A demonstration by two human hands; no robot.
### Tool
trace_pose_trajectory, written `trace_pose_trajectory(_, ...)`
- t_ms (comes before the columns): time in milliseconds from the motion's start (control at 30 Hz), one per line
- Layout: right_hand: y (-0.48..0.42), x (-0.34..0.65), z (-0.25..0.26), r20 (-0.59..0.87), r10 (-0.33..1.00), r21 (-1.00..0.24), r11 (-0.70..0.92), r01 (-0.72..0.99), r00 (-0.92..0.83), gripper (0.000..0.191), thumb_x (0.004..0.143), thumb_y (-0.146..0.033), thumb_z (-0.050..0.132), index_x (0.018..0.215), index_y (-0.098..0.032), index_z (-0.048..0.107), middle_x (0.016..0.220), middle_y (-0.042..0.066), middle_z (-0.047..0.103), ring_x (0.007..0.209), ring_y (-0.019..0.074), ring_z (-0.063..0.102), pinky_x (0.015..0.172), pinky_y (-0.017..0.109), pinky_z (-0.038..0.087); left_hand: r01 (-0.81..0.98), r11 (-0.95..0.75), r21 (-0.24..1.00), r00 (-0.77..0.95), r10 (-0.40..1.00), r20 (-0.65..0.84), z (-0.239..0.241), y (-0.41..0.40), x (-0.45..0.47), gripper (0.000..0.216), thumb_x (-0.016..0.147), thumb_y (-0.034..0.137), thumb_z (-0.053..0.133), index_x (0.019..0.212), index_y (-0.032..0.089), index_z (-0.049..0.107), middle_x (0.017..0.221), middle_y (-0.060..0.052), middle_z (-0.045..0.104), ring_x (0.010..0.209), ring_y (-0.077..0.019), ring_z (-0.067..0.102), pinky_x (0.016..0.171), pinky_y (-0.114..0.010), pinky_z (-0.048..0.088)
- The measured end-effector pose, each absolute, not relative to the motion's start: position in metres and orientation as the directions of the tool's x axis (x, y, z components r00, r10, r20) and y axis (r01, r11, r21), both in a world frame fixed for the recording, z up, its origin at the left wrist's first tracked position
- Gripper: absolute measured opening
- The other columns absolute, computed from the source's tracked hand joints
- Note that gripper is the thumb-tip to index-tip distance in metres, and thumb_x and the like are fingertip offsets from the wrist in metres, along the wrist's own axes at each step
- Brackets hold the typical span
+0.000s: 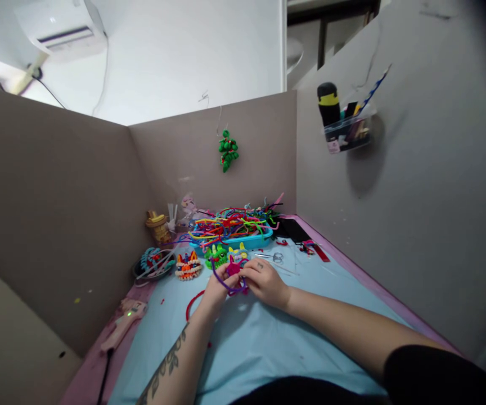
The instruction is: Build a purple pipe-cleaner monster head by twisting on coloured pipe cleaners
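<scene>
The pink piece [233, 268] is directly between the two hands, equally near to both: the left hand [216, 286] holds it, and the right hand [266, 280] pinches its right edge. The purple stem [215, 272] (bent, so without one long axis) curves toward the person, above the blue-covered desk [264, 349], inside grey partitions [260, 140].

Bright wall [196, 56], dimmer partitions [415, 225] — wide-angle stretch, dark upper-right corner, finer detail perhaps soft

Beyond the fingers [251, 273], a green figure [216, 256], scissors [277, 258] and a blue tray [249, 242] bar the way; on their near side, the desk [247, 349] leaves room to pass.
</scene>
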State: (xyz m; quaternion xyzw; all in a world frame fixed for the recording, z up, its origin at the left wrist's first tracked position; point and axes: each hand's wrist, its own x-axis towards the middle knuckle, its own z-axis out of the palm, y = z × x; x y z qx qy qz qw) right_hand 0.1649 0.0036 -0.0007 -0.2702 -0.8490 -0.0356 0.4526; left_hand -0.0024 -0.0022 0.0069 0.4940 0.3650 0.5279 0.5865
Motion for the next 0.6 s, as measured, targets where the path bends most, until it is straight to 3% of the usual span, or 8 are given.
trace_pose_trajectory(267,0.008,0.164,-0.003,0.752,0.551,-0.343,0.796,0.498,-0.362,0.011,0.08,-0.016,0.051,0.088,-0.018,0.059,0.082,0.006,0.062,0.08,0.0188,0.054,0.075,0.033,0.041,-0.184,-0.103,0.977,0.255,0.955,0.149,0.01,-0.006,-0.001,0.032,0.062,0.024,0.073,0.092,0.014,0.064,0.062,0.0,0.058,0.05,-0.0086,0.046,0.05,-0.02,0.035)
trace_pose_trajectory(433,0.004,0.16,0.006,0.63,0.736,-0.611,0.666,0.428,-0.247,0.004,0.075,-0.015,0.054,0.073,-0.017,0.058,0.07,0.002,0.056,0.069,0.0149,0.052,0.064,0.026,0.04,-0.127,-0.173,0.977,0.154,0.969,0.191,0.008,-0.006,0.001,0.03,0.06,0.027,0.074,0.086,0.014,0.065,0.067,-0.003,0.063,0.056,-0.0118,0.053,0.054,-0.022,0.04)
trace_pose_trajectory(600,0.007,0.156,0.006,0.458,0.866,-0.842,0.495,0.216,-0.201,0.013,0.074,-0.025,0.054,0.064,-0.017,0.053,0.063,-0.002,0.05,0.061,0.0119,0.047,0.059,0.023,0.038,-0.099,-0.221,0.97,0.088,0.969,0.23,0.001,-0.002,0.002,0.042,0.059,0.026,0.075,0.098,0.015,0.063,0.092,-0.009,0.067,0.079,-0.0186,0.061,0.072,-0.028,0.046)
